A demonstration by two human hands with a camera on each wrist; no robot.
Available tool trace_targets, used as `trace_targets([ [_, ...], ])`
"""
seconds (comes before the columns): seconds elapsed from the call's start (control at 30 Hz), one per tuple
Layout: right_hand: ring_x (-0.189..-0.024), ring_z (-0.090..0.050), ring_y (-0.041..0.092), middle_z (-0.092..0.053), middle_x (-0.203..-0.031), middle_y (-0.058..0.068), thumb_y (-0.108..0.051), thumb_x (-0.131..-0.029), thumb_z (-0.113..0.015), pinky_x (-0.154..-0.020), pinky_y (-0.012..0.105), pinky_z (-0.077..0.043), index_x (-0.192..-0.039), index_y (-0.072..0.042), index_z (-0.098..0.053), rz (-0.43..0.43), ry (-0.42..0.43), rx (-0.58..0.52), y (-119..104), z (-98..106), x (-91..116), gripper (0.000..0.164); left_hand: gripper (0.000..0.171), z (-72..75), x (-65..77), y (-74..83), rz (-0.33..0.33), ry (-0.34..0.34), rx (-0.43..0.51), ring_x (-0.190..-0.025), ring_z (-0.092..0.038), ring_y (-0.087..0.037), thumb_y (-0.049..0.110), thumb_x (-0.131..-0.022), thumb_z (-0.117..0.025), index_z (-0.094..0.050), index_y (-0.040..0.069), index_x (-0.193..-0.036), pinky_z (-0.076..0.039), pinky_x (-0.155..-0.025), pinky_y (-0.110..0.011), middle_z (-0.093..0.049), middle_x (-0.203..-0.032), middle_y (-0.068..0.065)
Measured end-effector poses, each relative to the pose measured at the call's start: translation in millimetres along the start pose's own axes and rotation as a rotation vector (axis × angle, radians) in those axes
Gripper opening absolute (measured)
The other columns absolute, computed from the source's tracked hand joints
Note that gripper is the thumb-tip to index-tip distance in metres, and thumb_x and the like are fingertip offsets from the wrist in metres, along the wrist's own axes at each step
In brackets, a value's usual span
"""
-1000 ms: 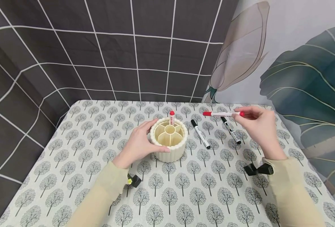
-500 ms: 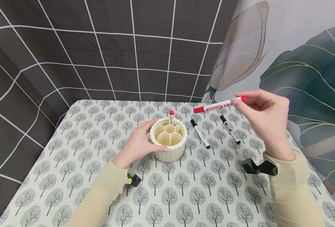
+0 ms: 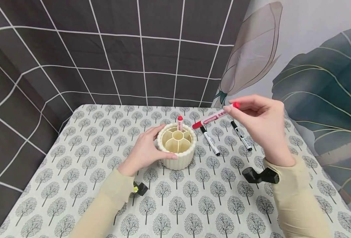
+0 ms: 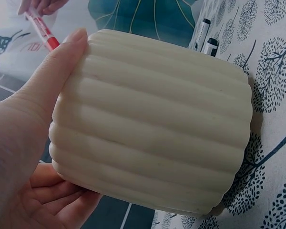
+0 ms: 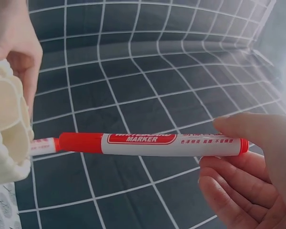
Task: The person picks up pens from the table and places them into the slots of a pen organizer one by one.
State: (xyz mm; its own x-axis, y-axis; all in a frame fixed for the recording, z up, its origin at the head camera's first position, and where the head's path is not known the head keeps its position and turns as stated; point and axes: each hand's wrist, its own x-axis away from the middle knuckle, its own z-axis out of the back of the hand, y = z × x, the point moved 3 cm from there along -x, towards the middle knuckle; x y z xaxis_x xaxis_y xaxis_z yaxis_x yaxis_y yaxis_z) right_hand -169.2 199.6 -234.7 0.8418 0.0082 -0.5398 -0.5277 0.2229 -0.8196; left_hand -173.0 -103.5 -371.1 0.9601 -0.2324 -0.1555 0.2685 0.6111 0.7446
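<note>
At the head view's centre, I see the left hand (image 3: pixel 145 148) gripping a cream pen holder (image 3: pixel 179 163), one red-ended marker (image 3: pixel 179 124) standing inside. Right of centre, the right hand (image 3: pixel 264 127) pinches a red-capped marker (image 3: pixel 214 118), cap slanting down toward the holder; two black-capped markers (image 3: pixel 210 141) lie lower.

Right hand (image 3: pixel 263 124) in a pinch, left hand (image 3: pixel 144 147) lower

holder (image 4: pixel 152 124): moulded plastic by the look, matt, ribbed outside; held marker (image 5: pixel 171 144): smooth plastic, slight gloss, printed barrel; black-capped pens (image 3: pixel 210 142): smooth plastic too; tablecloth (image 3: pixel 178 206): matt printed cloth; grid curtain (image 3: pixel 104 53): matt cloth, faint creases; sleeves (image 3: pixel 104 198): soft matt cloth; floral backdrop (image 3: pixel 327 72): smooth, material unclear
</note>
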Motion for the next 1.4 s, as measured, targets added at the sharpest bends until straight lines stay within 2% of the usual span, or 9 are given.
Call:
trace_targets([
  [0.2,-0.068,-0.071,0.017,-0.076,-0.087,0.006,-0.004,-0.082,-0.085,-0.061,0.019,-0.057,-0.097,0.002,-0.078,-0.025,-0.05,0.103,9.8,-8.9,2.9,0.017,0.126,-0.1,-0.2,0.5,-0.004,-0.001,-0.005,-0.135,-0.048,-0.027,0.067,-0.052,-0.093,-0.045,0.011,-0.154,-0.042,-0.11,-0.052,-0.051,-0.149,-0.008],
  [0.53,-0.072,-0.071,0.019,-0.076,-0.089,0.003,-0.021,-0.083,-0.088,-0.065,0.025,-0.06,-0.098,-0.005,-0.078,-0.133,-0.189,0.154,46.0,-36.4,9.8,0.023,0.126,-0.2,0.0,0.9,-0.01,0.0,-0.003,-0.135,-0.049,-0.027,0.066,-0.052,-0.094,-0.045,0.009,-0.153,-0.042,-0.11,-0.051,-0.052,-0.149,-0.009],
  [0.7,-0.072,-0.07,0.019,-0.075,-0.088,0.002,-0.028,-0.083,-0.088,-0.067,0.026,-0.061,-0.095,-0.007,-0.078,-0.13,-0.293,0.205,60.7,-56.6,12.6,0.026,0.126,-0.3,0.0,0.4,-0.011,0.002,-0.005,-0.134,-0.049,-0.026,0.067,-0.052,-0.093,-0.045,0.01,-0.153,-0.042,-0.11,-0.05,-0.052,-0.148,-0.008],
  [0.9,-0.073,-0.069,0.017,-0.074,-0.086,0.001,-0.022,-0.083,-0.087,-0.068,0.028,-0.061,-0.095,-0.004,-0.077,-0.112,-0.384,0.224,73.0,-73.2,17.1,0.024,0.125,0.1,0.6,1.3,-0.014,-0.001,0.001,-0.134,-0.05,-0.026,0.067,-0.052,-0.093,-0.045,0.01,-0.154,-0.043,-0.11,-0.049,-0.052,-0.148,-0.008],
  [1.1,-0.071,-0.069,0.016,-0.073,-0.083,-0.001,-0.018,-0.081,-0.089,-0.066,0.028,-0.061,-0.092,-0.006,-0.077,-0.091,-0.4,0.239,78.8,-79.7,19.4,0.021,0.126,-0.2,1.2,1.3,-0.012,-0.004,0.003,-0.135,-0.049,-0.027,0.067,-0.053,-0.092,-0.044,0.01,-0.154,-0.042,-0.11,-0.05,-0.051,-0.149,-0.01],
  [1.4,-0.07,-0.069,0.016,-0.074,-0.083,0.0,-0.02,-0.08,-0.09,-0.065,0.028,-0.061,-0.094,-0.004,-0.077,-0.074,-0.412,0.244,79.8,-81.8,21.6,0.025,0.126,0.5,0.4,1.4,-0.001,-0.003,-0.003,-0.134,-0.05,-0.028,0.067,-0.052,-0.093,-0.044,0.01,-0.154,-0.043,-0.109,-0.051,-0.051,-0.149,-0.01],
])
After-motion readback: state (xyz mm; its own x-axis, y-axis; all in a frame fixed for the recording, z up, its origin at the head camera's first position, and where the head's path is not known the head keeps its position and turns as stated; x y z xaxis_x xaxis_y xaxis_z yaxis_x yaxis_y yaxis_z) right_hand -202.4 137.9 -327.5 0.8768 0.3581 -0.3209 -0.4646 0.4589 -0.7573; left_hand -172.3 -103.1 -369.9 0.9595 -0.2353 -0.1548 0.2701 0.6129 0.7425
